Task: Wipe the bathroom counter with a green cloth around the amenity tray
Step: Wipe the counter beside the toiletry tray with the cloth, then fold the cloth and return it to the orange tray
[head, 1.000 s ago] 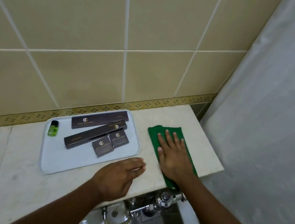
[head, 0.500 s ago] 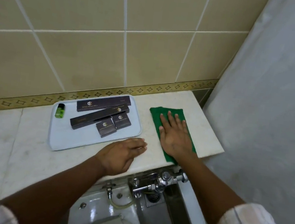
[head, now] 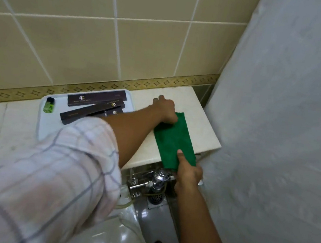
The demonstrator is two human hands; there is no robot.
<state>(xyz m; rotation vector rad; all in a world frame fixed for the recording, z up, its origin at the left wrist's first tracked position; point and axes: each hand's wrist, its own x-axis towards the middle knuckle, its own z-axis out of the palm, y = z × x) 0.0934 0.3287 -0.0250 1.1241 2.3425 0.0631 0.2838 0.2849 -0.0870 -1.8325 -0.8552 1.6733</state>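
Observation:
The green cloth (head: 175,141) lies stretched lengthwise on the pale marble counter (head: 201,124), right of the amenity tray (head: 57,108). My left hand (head: 165,109) reaches across over the tray and grips the cloth's far end. My right hand (head: 187,171) pinches the near end, which hangs over the counter's front edge, thumb on top. The tray holds dark boxes (head: 95,101) and a small green bottle (head: 48,105). My left sleeve and forearm hide the tray's near right part.
A white shower curtain (head: 277,115) hangs close against the counter's right end. Beige tiled wall (head: 144,48) backs the counter. Below the front edge are a chrome flush valve (head: 158,179) and a toilet lid (head: 108,240).
My right hand slid from flat on the cloth down to its near end. My left hand left the counter's front and crossed over to the cloth's far end. The camera moved lower and nearer.

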